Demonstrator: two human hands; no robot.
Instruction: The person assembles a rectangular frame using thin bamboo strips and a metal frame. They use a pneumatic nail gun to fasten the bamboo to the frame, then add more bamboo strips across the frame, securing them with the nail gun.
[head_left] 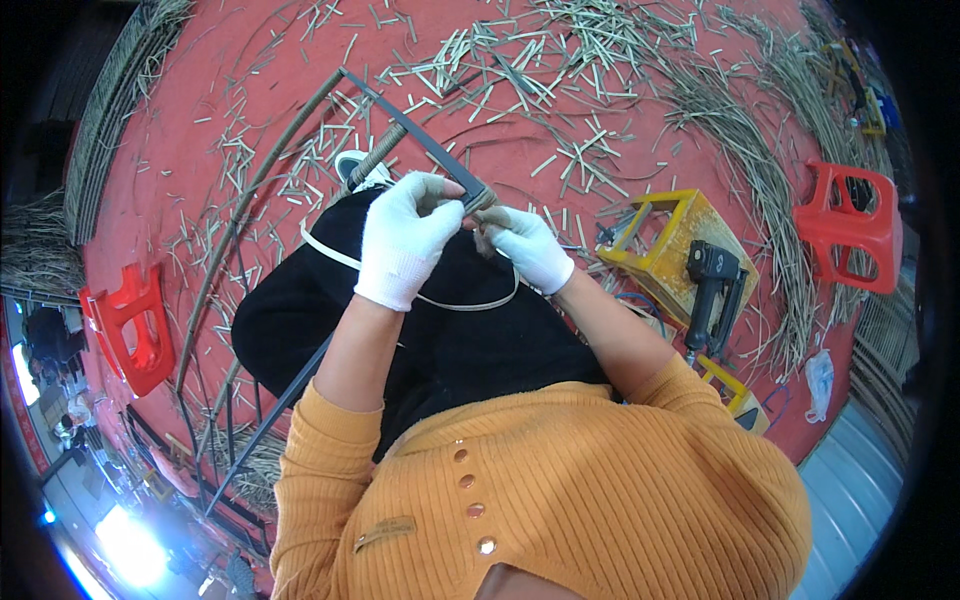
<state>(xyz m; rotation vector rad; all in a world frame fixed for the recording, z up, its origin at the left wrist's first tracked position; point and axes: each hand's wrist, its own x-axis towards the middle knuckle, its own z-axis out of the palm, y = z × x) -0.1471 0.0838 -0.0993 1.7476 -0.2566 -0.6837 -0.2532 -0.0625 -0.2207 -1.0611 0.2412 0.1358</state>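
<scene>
A dark metal frame rests across my lap, its flat bar (415, 130) running from the far corner down to my hands. A tan strip (481, 200) is wound round the bar's near end. My left hand (405, 235), in a white glove with exposed fingertips, closes on the bar beside that winding. Pinched at the winding, my gloved right hand (525, 245) has its fingers closed on the strip; its loose end is partly hidden. A pale thin strip (332, 246) loops over my black-covered lap. Farther up, a wrapped bar (378, 155) joins the frame near my shoe.
A black nail gun (712, 285) leans against a yellow-edged wooden stool (690, 235) at my right. Red plastic stools stand at left (135, 330) and right (850, 225). Cut strip pieces (590, 150) litter the red floor. Long strip bundles (750, 190) lie at right.
</scene>
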